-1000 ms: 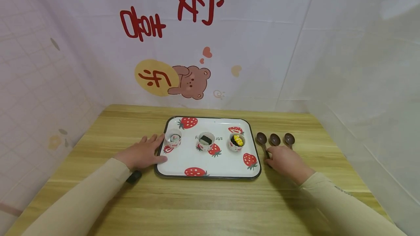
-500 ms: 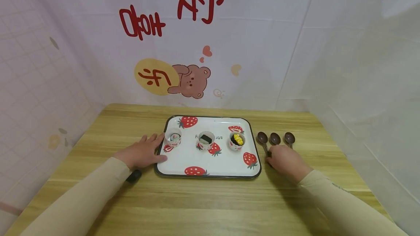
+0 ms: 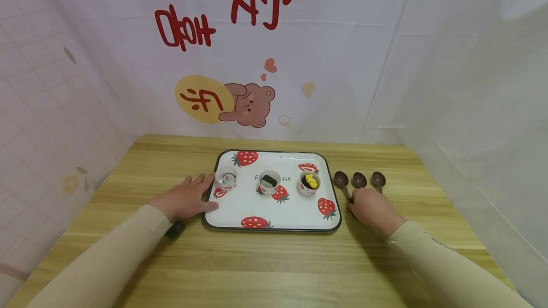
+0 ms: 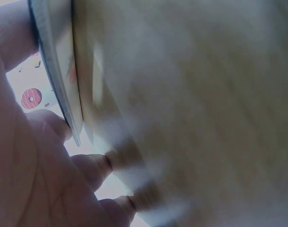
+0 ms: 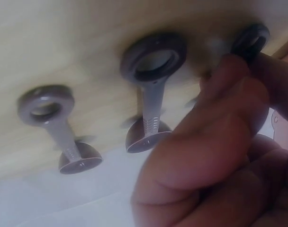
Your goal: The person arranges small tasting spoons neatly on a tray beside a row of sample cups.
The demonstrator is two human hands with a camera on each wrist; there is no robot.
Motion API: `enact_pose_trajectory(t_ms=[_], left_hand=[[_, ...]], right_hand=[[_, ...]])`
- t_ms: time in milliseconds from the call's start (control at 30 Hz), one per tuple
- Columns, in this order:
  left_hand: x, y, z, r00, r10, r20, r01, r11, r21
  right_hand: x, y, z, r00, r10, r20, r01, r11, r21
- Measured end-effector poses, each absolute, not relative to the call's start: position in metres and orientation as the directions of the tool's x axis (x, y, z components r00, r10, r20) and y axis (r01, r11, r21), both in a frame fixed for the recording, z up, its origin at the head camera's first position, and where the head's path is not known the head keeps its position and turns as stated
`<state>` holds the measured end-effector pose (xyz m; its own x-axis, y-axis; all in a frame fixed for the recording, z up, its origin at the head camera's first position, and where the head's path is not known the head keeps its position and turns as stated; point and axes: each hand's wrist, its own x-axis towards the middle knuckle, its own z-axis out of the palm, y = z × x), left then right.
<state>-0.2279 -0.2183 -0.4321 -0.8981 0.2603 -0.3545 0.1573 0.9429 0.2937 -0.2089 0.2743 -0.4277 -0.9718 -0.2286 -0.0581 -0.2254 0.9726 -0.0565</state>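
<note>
- A tray (image 3: 274,220) lies mid-worktop (image 3: 265,265), with three cups (image 3: 269,183) in a row on it
- Three spoons (image 3: 358,180) lie side by side just right of the tray
- Left hand (image 3: 185,199) rests at the tray's left edge; right hand (image 3: 371,208) is on the leftmost spoon's (image 3: 341,180) handle

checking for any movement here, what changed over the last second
Almost nothing. The right hand stays at the handle of the leftmost brown plastic spoon, with a finger and thumb on its ring end in the right wrist view. The left hand still rests on the left edge of the white strawberry-print tray. The three paper cups and the other two spoons stayed put.
</note>
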Motion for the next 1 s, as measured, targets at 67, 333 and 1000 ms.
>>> enact_pose_trajectory(t_ms=[67, 333, 1000], left_hand=[[-0.2283, -0.2185, -0.4329, -0.898, 0.262, -0.353, 0.16, 0.943, 0.292], [-0.2297, -0.2192, -0.4354, -0.899, 0.259, -0.354, 0.159, 0.945, 0.287], [-0.2296, -0.2189, -0.436, -0.898, 0.256, -0.357, 0.159, 0.947, 0.278]], right_hand=[[-0.2089, 0.274, -0.4287, -0.973, -0.223, -0.053, -0.22, 0.974, -0.053], [-0.2091, 0.2726, -0.4298, -0.981, -0.184, -0.06, -0.182, 0.982, -0.05], [-0.2082, 0.2733, -0.4284, -0.983, -0.158, -0.089, -0.145, 0.98, -0.134]])
